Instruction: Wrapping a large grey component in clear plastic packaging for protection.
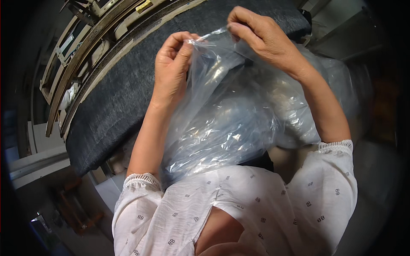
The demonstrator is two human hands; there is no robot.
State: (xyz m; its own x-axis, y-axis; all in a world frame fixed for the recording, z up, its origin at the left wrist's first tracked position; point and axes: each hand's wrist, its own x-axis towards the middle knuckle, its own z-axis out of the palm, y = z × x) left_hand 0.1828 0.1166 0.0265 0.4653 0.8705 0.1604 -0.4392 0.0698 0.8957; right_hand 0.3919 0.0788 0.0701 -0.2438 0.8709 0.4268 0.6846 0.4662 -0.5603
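A large clear plastic bag (226, 123) fills the space in front of my body, bulging and crumpled, with more clear film inside or behind it. My left hand (173, 64) pinches the upper edge of the film between thumb and fingers. Farther right and a little higher, my right hand (260, 36) grips the same edge with curled fingers. A short stretch of film is drawn taut between the two hands. From there the plastic hangs down toward my lap. What the bag holds cannot be made out clearly.
A dark cloth-covered work surface (115, 94) curves across beyond my hands. Behind it stands a machine with long rails (77, 59), a small yellow piece (144, 6) lying on it. More clear plastic (341, 77) spreads at the right. An orange-brown frame (77, 209) is at the lower left.
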